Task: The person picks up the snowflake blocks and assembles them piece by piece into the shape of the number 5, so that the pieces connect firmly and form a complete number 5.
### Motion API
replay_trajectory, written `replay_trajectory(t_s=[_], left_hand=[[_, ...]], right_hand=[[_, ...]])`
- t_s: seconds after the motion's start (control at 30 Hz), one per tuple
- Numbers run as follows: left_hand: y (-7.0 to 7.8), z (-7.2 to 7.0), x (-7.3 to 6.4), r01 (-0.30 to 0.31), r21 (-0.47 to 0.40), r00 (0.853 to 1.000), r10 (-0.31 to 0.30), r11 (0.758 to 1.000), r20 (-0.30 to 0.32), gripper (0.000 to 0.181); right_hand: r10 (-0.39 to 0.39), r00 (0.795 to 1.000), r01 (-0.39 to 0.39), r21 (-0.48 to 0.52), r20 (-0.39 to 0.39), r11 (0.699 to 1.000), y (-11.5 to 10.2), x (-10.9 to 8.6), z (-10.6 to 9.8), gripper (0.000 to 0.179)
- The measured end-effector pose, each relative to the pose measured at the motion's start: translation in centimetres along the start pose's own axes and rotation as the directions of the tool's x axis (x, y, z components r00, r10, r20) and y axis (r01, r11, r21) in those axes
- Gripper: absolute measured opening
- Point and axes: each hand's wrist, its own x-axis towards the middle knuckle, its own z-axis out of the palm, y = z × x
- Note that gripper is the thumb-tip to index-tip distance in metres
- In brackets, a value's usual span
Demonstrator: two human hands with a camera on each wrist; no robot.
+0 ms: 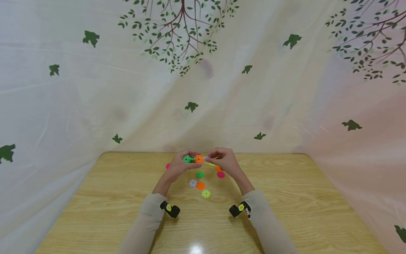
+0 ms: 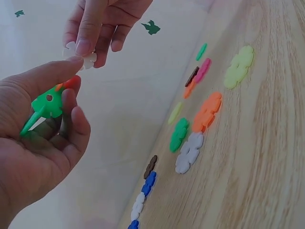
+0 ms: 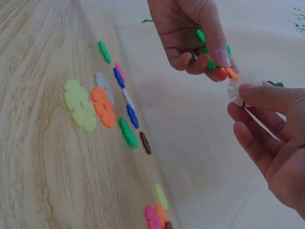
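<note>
Above the far part of the table, my left hand (image 1: 178, 167) pinches an orange notched snowflake disc (image 1: 198, 158) between thumb and fingers. Joined to it are green snowflake discs (image 2: 49, 102), set at an angle to each other and lying over the palm. From the other side, my right hand (image 1: 226, 161) pinches a white snowflake disc (image 3: 244, 78) between thumb and fingertips. The white disc's edge meets the orange one in the right wrist view. Fingers hide much of the orange disc in both wrist views.
On the wooden table (image 1: 285, 211) below lie loose discs: a yellow one (image 1: 205, 193), an orange one (image 1: 200, 185), a grey one (image 1: 192, 182) and a green one (image 1: 199, 174). Pink (image 1: 220, 174), blue (image 3: 132, 116) and brown (image 3: 145, 142) discs lie farther back, before a hanging cloth (image 1: 152, 116).
</note>
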Motion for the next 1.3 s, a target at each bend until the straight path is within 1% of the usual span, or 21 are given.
replay_trajectory(t_s=[0.13, 0.27, 0.37, 0.5, 0.57, 0.6, 0.7, 0.8, 0.93, 1.1, 1.3], left_hand=[[0.1, 0.0, 0.0, -0.004, 0.014, 1.000, 0.004, 1.000, 0.013, 0.046], [0.1, 0.0, 0.1, -0.002, 0.012, 1.000, 0.002, 1.000, 0.026, 0.048], [0.0, 0.0, 0.1, -0.006, 0.010, 1.000, 0.005, 1.000, 0.026, 0.046], [0.0, 0.1, 0.1, -0.010, 0.006, 1.000, 0.010, 1.000, 0.018, 0.039], [-0.1, 0.1, 0.1, -0.010, 0.002, 1.000, 0.010, 1.000, 0.017, 0.037], [-0.1, 0.2, 0.0, -0.009, 0.002, 1.000, 0.009, 1.000, 0.017, 0.036], [0.0, 0.3, 0.0, -0.001, -0.010, 1.000, 0.001, 1.000, 0.013, 0.035], [0.0, 0.5, 0.0, 0.007, -0.021, 1.000, -0.007, 1.000, 0.008, 0.036], [0.0, 0.6, 0.1, 0.008, -0.032, 1.000, -0.007, 0.999, 0.012, 0.038], [0.0, 0.6, 0.0, 0.002, -0.033, 1.000, -0.001, 0.999, 0.027, 0.037], [-0.1, 0.4, -0.1, -0.017, -0.047, 0.998, 0.020, 0.999, 0.054, 0.035]], right_hand=[[-0.046, 0.999, 0.046, -0.020, -0.009, 0.999, 0.1, 0.0, 0.2, 0.010], [-0.048, 0.999, 0.047, -0.023, -0.018, 0.999, 0.0, -0.1, 0.4, 0.010], [-0.053, 0.998, 0.052, -0.032, -0.016, 0.998, -0.1, -0.2, 0.4, 0.009], [-0.073, 0.997, 0.073, -0.049, 0.002, 0.996, -1.0, -0.4, 0.5, 0.009], [-0.087, 0.996, 0.087, -0.053, 0.008, 0.995, -2.0, -0.7, 0.5, 0.008], [-0.090, 0.996, 0.090, -0.052, 0.010, 0.995, -2.1, -0.7, 0.4, 0.007], [-0.100, 0.995, 0.100, -0.031, 0.011, 0.995, -2.0, -0.7, 0.3, 0.006], [-0.100, 0.995, 0.100, 0.004, 0.013, 0.995, -0.9, -0.3, 0.3, 0.006], [-0.112, 0.993, 0.111, 0.048, 0.024, 0.993, -0.3, -0.1, 0.0, 0.007], [-0.130, 0.991, 0.127, 0.065, 0.036, 0.990, -0.3, -0.1, -0.2, 0.005], [-0.126, 0.991, 0.121, 0.089, 0.048, 0.989, -0.4, -0.2, -0.2, 0.004]])
